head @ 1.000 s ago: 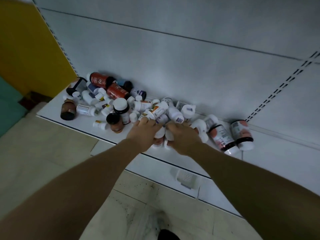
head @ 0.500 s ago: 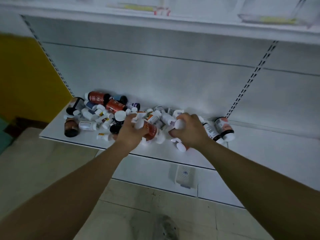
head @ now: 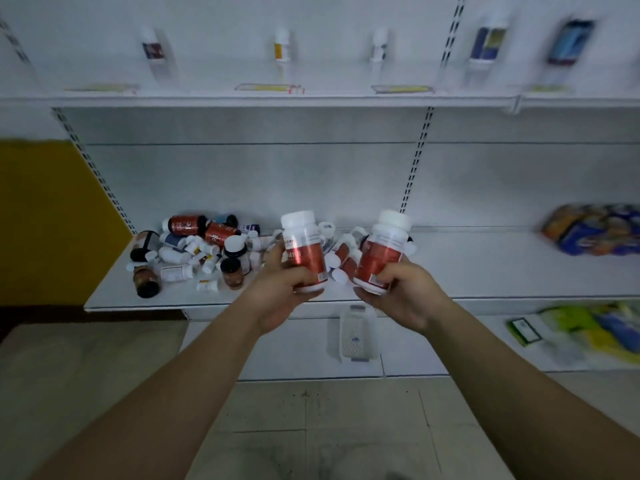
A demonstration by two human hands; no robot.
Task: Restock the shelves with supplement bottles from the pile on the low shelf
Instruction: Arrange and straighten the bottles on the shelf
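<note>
Two red-labelled, white-capped supplement bottles are up at centre frame: the left bottle (head: 305, 252) gripped by the left hand (head: 282, 299), the right bottle (head: 382, 252) gripped by the right hand (head: 403, 299), both near upright. Behind them the pile (head: 204, 249) sprawls across the low shelf (head: 478, 271) at centre left. Along the top, the upper shelf (head: 311, 98) carries a few spaced, blurred bottles, and colourful packets (head: 592, 230) sit at the right edge.

low white shelf (head: 485, 271) has a messy pile of supplement bottles (head: 194, 251) dumped at its left end, most lying on their sides, and colourful blurry packets (head: 595, 230) far right; upper shelf (head: 311, 100) holds a spaced row of single bottles (head: 281, 46)
</note>
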